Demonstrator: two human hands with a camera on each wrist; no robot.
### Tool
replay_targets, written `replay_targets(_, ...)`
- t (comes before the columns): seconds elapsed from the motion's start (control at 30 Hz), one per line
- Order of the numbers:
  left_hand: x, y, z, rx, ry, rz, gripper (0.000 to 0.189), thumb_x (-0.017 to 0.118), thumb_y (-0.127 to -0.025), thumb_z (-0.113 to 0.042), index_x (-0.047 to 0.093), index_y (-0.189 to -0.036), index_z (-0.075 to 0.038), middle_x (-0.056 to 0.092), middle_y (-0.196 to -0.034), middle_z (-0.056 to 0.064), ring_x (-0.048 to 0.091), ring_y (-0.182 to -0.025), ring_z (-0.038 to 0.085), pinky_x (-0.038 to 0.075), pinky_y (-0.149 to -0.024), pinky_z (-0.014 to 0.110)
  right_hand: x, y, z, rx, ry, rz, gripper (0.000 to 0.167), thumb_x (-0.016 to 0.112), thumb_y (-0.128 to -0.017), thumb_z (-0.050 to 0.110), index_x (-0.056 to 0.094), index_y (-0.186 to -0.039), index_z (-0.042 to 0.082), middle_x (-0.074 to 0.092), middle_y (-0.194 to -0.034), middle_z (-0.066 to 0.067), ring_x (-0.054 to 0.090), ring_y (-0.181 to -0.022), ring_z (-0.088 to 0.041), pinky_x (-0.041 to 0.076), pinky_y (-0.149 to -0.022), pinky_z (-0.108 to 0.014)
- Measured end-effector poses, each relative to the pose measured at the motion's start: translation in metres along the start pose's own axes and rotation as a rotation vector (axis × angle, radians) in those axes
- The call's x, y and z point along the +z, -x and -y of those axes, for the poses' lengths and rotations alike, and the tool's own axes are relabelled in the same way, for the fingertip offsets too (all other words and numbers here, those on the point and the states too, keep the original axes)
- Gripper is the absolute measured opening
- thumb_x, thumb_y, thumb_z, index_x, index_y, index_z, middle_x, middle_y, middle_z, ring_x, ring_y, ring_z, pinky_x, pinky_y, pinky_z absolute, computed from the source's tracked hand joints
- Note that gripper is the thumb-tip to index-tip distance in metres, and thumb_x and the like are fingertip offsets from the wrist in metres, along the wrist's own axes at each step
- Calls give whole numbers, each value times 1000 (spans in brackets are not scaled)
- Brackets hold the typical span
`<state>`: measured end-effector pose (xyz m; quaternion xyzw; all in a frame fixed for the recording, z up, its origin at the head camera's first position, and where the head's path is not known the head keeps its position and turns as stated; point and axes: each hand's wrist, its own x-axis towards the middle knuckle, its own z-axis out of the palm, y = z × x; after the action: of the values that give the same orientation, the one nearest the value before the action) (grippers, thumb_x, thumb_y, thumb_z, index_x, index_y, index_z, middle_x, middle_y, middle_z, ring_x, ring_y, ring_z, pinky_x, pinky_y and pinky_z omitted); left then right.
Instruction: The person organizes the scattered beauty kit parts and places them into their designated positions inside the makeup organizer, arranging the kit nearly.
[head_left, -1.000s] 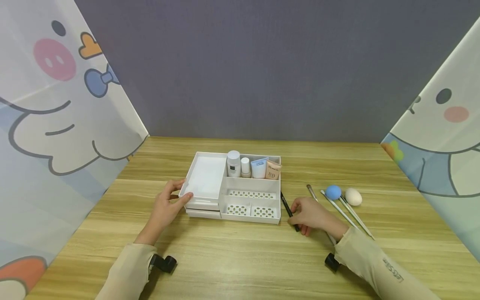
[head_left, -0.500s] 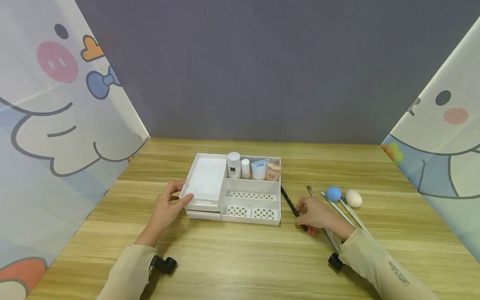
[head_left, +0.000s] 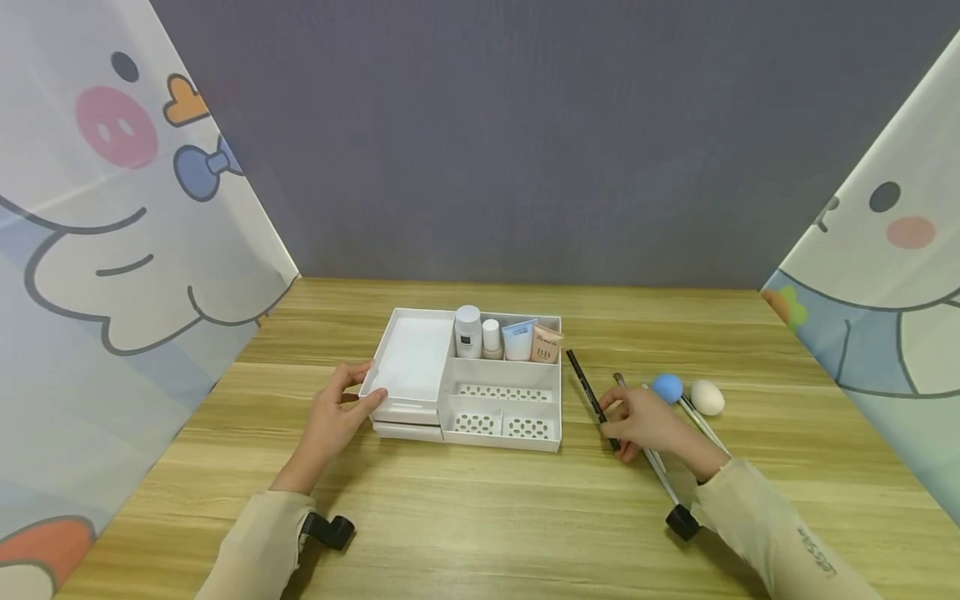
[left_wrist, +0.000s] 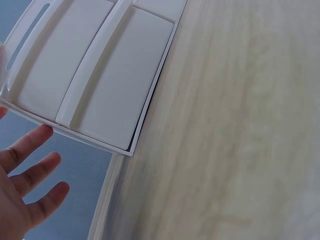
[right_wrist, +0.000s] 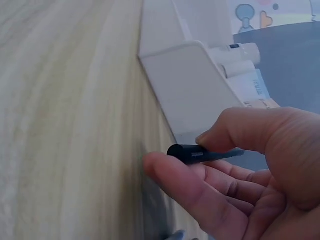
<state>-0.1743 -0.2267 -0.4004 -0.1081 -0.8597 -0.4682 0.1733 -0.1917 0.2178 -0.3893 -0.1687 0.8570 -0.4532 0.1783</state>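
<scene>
A white cosmetics organizer (head_left: 414,354) stands on the table; two drawer fronts (left_wrist: 117,75) show in the left wrist view. My left hand (head_left: 335,411) holds its front left corner, thumb at the front rim and fingertips along the side; the other fingers are spread. To the organizer's right, my right hand (head_left: 637,423) pinches a slim black makeup pencil (head_left: 583,379) near its lower end. The right wrist view shows the pencil (right_wrist: 192,154) between thumb and index finger. Bottles (head_left: 468,333) and two tubes (head_left: 519,340) stand in the organizer's back compartment.
Makeup brushes (head_left: 663,479) lie beside and partly under my right hand. A blue sponge (head_left: 667,387) and a cream sponge (head_left: 707,397) sit farther right. Perforated compartments (head_left: 504,390) form the organizer's front right part. A grey panel (head_left: 525,142) rises behind the table.
My right hand has moved a little right with the black pencil, whose far end has come away from the organizer's side and farther back. My left hand has stayed on the corner.
</scene>
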Motion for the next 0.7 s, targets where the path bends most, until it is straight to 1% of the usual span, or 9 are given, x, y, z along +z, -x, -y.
replay_targets(0.13,1,0,0,-9,13,-1,34,71,-91,-6,58,-122,0,62,-131,18,57,-113,31,49,-86,46,-7,0,1,-27,-39,2,41,63,-90,-2,47,-123,-19,65,-71,-12,65,-56,-28,58,-52,-39)
replay_targets(0.27,1,0,-1,-8,9,-5,34,71,-91,-5,58,-122,1,62,-131,18,57,-113,33,49,-85,48,-15,2,5,-43,-38,-30,44,60,-92,-1,45,-128,-20,67,-79,-17,66,-60,-29,59,-55,-39)
replay_targets(0.33,1,0,0,-8,6,-7,34,71,-91,-5,58,-121,1,61,-132,19,57,-113,33,50,-85,47,-17,3,8,-47,-40,-53,45,60,-92,-1,45,-130,-20,68,-83,-19,67,-61,-31,59,-56,-40)
replay_targets(0.47,1,0,0,-9,-3,-8,34,71,-90,-5,57,-121,2,61,-132,19,57,-113,33,50,-85,44,-22,5,12,-61,-82,-80,45,60,-91,-1,45,-130,-19,68,-87,-23,67,-63,-37,59,-58,-42)
replay_targets(0.53,1,0,0,-9,-4,-9,35,71,-90,-4,57,-121,2,61,-133,19,57,-113,33,50,-84,43,-24,6,14,-69,-103,-92,45,61,-91,-1,46,-130,-18,68,-89,-24,68,-65,-38,59,-60,-43)
replay_targets(0.7,1,1,0,-12,-1,-9,35,71,-91,-5,57,-122,1,61,-133,18,56,-113,29,50,-85,42,-30,8,18,-113,-128,-120,40,64,-93,-1,50,-127,-17,66,-93,-25,68,-70,-28,59,-63,-44)
